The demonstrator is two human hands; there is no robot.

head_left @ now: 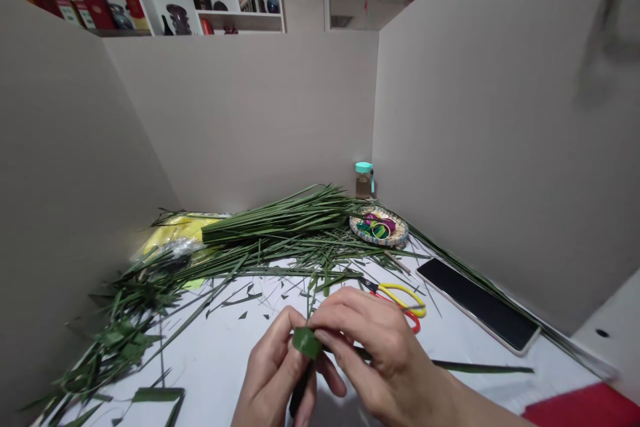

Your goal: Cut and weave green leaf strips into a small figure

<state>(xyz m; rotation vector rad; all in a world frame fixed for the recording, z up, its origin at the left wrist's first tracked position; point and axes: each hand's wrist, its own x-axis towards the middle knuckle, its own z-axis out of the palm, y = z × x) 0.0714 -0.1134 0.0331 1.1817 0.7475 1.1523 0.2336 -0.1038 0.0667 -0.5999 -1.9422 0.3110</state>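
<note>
Close to me, over the white tabletop, both hands meet at a folded green leaf piece. My left hand pinches it from the left, thumb and forefinger against its side. From the right, my right hand grips the same piece between thumb and fingers. A dark strip hangs down below the fold between the hands. Another long leaf strip runs out to the right from behind my right hand. Just beyond that hand lie scissors with one yellow and one red handle.
A bundle of long green leaves lies at the back, with loose strips and scraps leftward. A woven tray holds coloured thread and a ring. A teal-lidded bottle stands in the corner. At right are a phone and red cloth.
</note>
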